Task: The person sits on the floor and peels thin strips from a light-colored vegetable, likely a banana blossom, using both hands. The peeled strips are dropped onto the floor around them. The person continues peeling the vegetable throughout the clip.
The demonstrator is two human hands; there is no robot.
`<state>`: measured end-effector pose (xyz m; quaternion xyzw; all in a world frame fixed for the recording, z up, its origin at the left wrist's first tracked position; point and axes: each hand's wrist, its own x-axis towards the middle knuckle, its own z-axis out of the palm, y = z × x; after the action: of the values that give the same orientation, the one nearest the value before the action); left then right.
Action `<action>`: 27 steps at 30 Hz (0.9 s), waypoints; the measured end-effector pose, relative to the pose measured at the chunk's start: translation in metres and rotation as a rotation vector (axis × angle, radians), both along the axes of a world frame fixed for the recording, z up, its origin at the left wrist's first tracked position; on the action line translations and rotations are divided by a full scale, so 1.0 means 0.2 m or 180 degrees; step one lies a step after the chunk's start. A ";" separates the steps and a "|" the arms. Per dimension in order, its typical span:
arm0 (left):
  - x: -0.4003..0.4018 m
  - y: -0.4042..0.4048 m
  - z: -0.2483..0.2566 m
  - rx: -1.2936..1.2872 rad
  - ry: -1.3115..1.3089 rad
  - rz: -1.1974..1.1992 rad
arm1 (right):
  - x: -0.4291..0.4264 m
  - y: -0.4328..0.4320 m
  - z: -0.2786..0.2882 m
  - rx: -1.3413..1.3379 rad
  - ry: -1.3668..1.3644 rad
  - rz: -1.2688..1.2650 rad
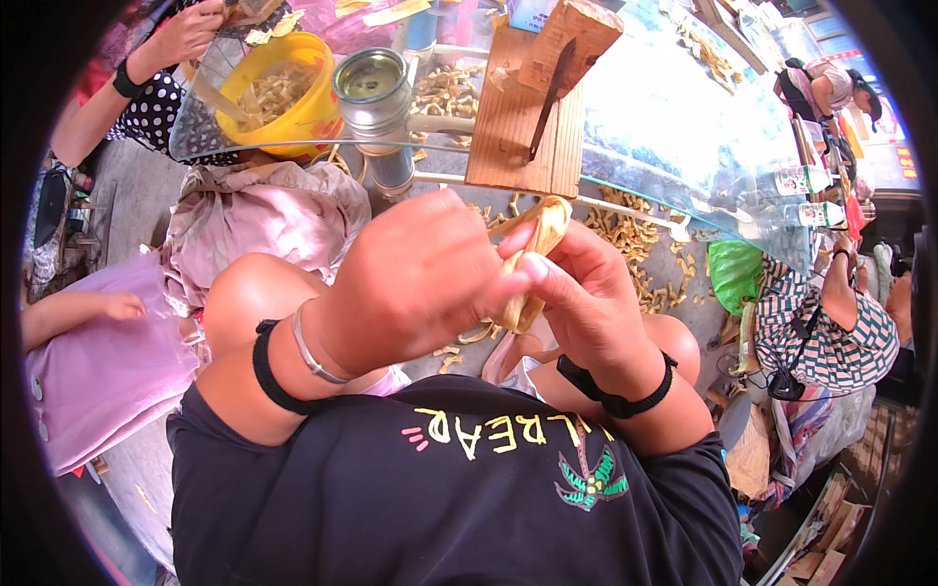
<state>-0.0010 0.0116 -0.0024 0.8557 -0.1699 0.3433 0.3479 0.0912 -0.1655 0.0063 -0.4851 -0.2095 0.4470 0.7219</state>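
A yellowish folded strip bundle (pixel 546 223), perhaps of dried plant leaf or tofu skin, is held before my chest. My right hand (pixel 601 300) pinches it between thumb and fingers. My left hand (pixel 425 278), slightly blurred, closes its fingers on the near left side of the same bundle; its fingertips are partly hidden. Just beyond the hands, a wooden board (pixel 506 139) lies at the glass table's edge, with a wooden block (pixel 571 44) and a dark metal blade (pixel 546 110) standing on it.
A glass table (pixel 645 139) spans the far side. A yellow bucket (pixel 282 95) of strips and a metal can (pixel 372 84) stand at left. Many short knotted pieces (pixel 623 234) lie on the floor. Other people sit left and right; a cloth-covered bundle (pixel 256 212) is near my left knee.
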 end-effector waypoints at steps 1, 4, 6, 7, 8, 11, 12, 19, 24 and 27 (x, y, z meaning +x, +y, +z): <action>0.01 0.00 0.00 -0.0168 0.0005 0.0043 | 0.01 0.00 -0.01 -0.0055 -0.0046 -0.0038; 0.05 0.00 -0.01 -0.0485 0.0005 0.0130 | 0.01 0.02 -0.02 -0.0062 -0.0097 -0.0183; 0.06 -0.01 -0.02 -0.0344 -0.0056 0.0193 | 0.00 0.03 -0.03 0.0141 -0.0002 -0.0313; 0.06 -0.02 -0.02 -0.0275 -0.0087 0.0224 | 0.00 0.03 -0.03 0.0150 -0.0134 -0.0390; 0.06 -0.03 -0.02 -0.0358 -0.0043 0.0163 | 0.01 0.03 -0.05 0.0158 -0.0266 -0.0466; 0.05 -0.04 -0.02 -0.0378 0.0016 -0.0002 | 0.03 0.02 -0.01 0.0341 0.0176 -0.0477; 0.05 -0.02 -0.04 -0.0238 -0.0010 -0.0047 | 0.03 0.02 0.01 0.0424 0.0462 -0.0440; 0.04 -0.02 -0.03 -0.1091 0.0597 -0.0132 | 0.01 -0.01 -0.03 0.0231 0.0032 -0.0528; 0.02 -0.05 -0.06 -0.3340 0.1308 -0.0803 | 0.01 0.02 -0.11 0.0520 -0.2336 -0.1025; 0.01 -0.06 -0.05 -0.3610 0.1168 -0.1005 | 0.01 0.05 -0.11 0.0219 -0.3770 -0.1495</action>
<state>0.0008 -0.0008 -0.0133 0.5471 -0.0229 0.1717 0.8190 0.0924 -0.1559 -0.0155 -0.6595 -0.4754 -0.0741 0.5776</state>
